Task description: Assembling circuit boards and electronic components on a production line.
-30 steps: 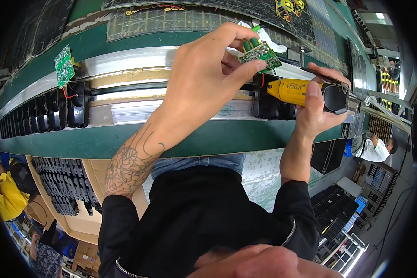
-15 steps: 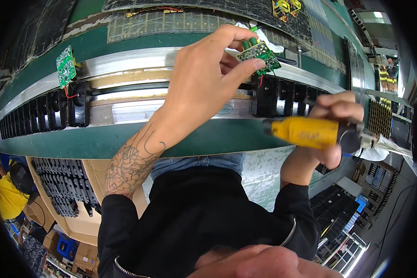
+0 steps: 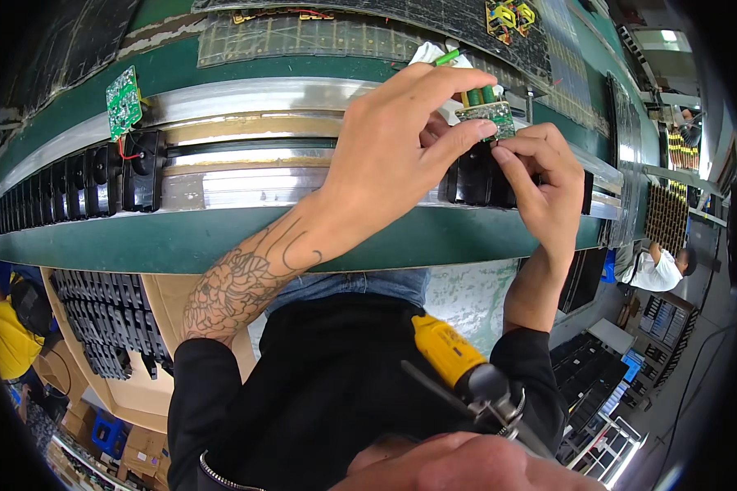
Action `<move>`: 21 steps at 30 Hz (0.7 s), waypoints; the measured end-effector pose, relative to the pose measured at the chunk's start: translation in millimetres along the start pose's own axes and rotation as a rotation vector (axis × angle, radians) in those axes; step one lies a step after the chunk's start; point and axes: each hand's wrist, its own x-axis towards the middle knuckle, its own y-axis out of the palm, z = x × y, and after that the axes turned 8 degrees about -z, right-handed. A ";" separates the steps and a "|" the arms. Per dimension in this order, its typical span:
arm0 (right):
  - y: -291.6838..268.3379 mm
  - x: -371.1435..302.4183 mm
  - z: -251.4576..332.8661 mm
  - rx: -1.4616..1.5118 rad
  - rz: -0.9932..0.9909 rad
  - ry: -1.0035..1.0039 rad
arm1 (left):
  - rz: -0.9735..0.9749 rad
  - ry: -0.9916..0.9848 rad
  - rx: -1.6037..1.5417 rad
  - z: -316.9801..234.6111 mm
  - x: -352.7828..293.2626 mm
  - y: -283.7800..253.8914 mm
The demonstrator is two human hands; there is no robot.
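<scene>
My left hand [image 3: 389,147] pinches a green circuit board [image 3: 498,116] between thumb and fingers, tilted so its soldered face shows. Green cylindrical parts [image 3: 476,96] stick out behind it. Thumb and fingertips of my right hand [image 3: 553,184] are closed together at the board's lower edge; whatever they grip is too small to make out. Beneath both hands lie black plastic housings [image 3: 469,182] in a row on the metal rail, partly hidden by my right hand. A yellow powered screwdriver [image 3: 450,348] hangs before my chest, held by neither hand.
At left, another circuit board [image 3: 124,103] stands up, joined by red wire to a black housing [image 3: 143,176] in a second row. The metal rail [image 3: 246,184] crosses the green bench [image 3: 319,245]. A carton [image 3: 176,311] of black parts stands below left. People are nearby on both sides.
My right hand has let go of the yellow screwdriver, which now hangs lower near my chest, and has come up to the board. My left hand has moved slightly right with the board.
</scene>
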 end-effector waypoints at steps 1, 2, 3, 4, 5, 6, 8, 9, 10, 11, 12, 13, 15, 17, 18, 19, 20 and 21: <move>-0.4 0.6 -1.2 0.042 0.023 0.029 | -0.004 0.008 0.003 -0.2 -0.2 -0.4; -1.2 1.1 -2.5 0.083 0.046 0.059 | -0.007 0.017 0.005 -0.4 -0.4 -0.8; -1.8 1.7 -3.5 0.124 0.068 0.089 | -0.009 0.025 0.007 -0.5 -0.6 -1.1; -1.9 2.2 -3.9 0.164 0.091 0.119 | -0.012 0.033 0.009 -0.5 -0.9 -1.3; -1.6 2.6 -4.0 0.162 0.091 0.121 | -0.012 0.032 0.007 0.2 -0.9 -0.7; -1.2 3.2 -3.6 0.163 0.102 0.138 | -0.016 0.040 0.011 0.9 -1.0 0.1; -0.2 4.5 -2.3 0.165 0.126 0.174 | -0.026 0.058 0.020 2.4 -1.0 1.6; 0.0 4.8 -2.0 0.166 0.137 0.191 | -0.031 0.066 0.025 2.9 -1.0 2.1; 0.1 5.0 -1.8 0.165 0.139 0.192 | -0.032 0.064 0.025 3.1 -1.0 2.3; 0.0 5.0 -1.6 0.158 0.145 0.197 | -0.030 0.064 0.023 3.3 -1.0 2.4; -0.2 4.9 -1.2 0.150 0.150 0.202 | -0.027 0.063 0.020 3.5 -0.8 2.5; -0.3 4.9 -0.9 0.142 0.155 0.207 | -0.024 0.063 0.018 3.6 -0.5 2.5; 0.5 4.8 -1.5 0.136 0.162 0.212 | -0.021 0.061 0.017 4.0 -0.6 2.4; 2.3 4.4 -3.3 0.153 0.154 0.198 | -0.027 0.050 0.013 3.6 -1.3 2.1; 3.3 4.2 -4.3 0.162 0.150 0.191 | -0.030 0.044 0.012 3.5 -1.6 1.9; 4.5 4.1 -5.3 0.172 0.145 0.183 | -0.033 0.039 0.011 3.7 -2.0 1.8; 3.8 4.1 -4.4 0.169 0.144 0.187 | -0.030 0.038 0.008 3.5 -1.6 2.1; 3.3 4.6 -2.7 0.164 0.136 0.193 | -0.028 0.039 0.010 3.4 -1.3 2.1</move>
